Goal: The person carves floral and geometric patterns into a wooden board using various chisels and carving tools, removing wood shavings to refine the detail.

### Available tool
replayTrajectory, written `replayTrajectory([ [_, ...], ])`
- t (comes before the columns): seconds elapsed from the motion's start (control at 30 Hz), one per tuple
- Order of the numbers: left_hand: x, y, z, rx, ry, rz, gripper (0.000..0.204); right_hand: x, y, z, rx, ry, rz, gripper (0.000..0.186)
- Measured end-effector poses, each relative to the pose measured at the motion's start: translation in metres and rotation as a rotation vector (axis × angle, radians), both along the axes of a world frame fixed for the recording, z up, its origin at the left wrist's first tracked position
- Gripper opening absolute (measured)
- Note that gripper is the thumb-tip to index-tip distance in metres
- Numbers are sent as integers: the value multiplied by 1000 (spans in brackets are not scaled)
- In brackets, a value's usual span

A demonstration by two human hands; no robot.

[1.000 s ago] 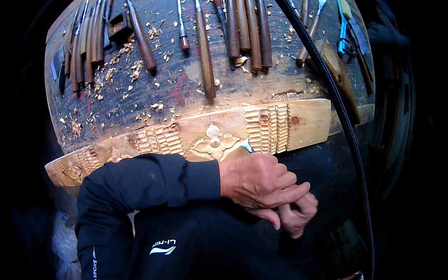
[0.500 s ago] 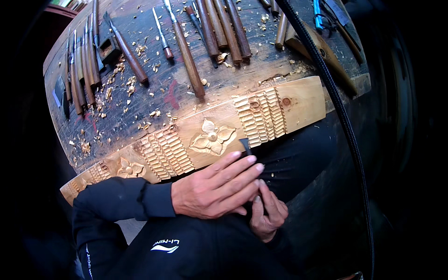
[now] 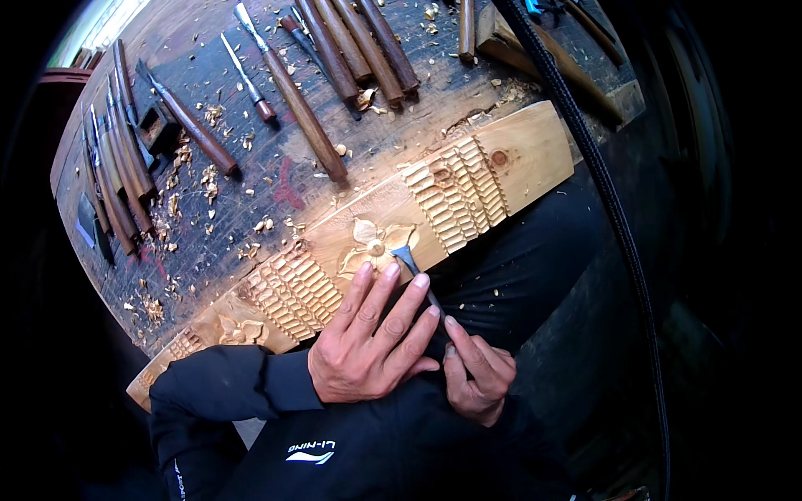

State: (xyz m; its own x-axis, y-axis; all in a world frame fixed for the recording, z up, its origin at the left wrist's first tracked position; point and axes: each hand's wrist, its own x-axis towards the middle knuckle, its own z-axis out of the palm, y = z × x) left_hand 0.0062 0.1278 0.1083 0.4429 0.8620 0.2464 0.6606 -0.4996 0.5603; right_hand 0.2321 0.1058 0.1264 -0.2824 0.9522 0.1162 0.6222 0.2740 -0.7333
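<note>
A long pale carved board [image 3: 541, 150] lies slanting along the table's near edge and over my dark-clothed leg, with bands of scalloped cuts and flower reliefs. The flat blade of a chisel [image 3: 406, 259] touches the right petal of the middle flower [image 3: 374, 247]. My left hand [image 3: 368, 342] lies palm down, fingers stretched and slightly spread, its fingertips at the board's lower edge and against the chisel's shank. Just right and below, my right hand [image 3: 478, 376] has its fingers curled round the chisel's lower part, which is mostly hidden.
Several wooden-handled carving tools [image 3: 368, 58] lie across the dark worn table [image 3: 251, 200] among scattered shavings, with a small dark block [image 3: 157, 125] at the left. A wooden block [image 3: 543, 63] sits at the back right. A black braided cord [image 3: 614, 217] hangs down the right side.
My left hand has turned so its fingers point more up the board, and the chisel's blade has moved left onto the flower. The board and table appear more tilted in the view.
</note>
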Motion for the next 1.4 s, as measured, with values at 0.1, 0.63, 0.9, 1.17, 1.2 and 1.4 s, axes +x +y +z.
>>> replayTrajectory([
  [0.1, -1, 2, -2, -16, -35, -4, 62, -2, 2, 3, -12, -7, -1, 49],
  [0.63, -2, 5, -7, -2, -113, -41, 67, -3, 1, 11, -66, 23, 0, 50],
  [0.9, -3, 6, -9, -28, -137, -52, 71, -6, -1, 6, -29, 8, 3, 52],
  [1.17, -5, 10, -9, -57, -169, -73, 77, -8, -1, 9, -49, 11, -23, 51],
  [1.2, -5, 11, -10, -57, -178, -70, 80, -9, 0, 9, -53, 13, -25, 51],
  [1.4, -7, 18, -12, -64, -188, -84, 75, -13, 7, 10, -35, 18, -34, 51],
])
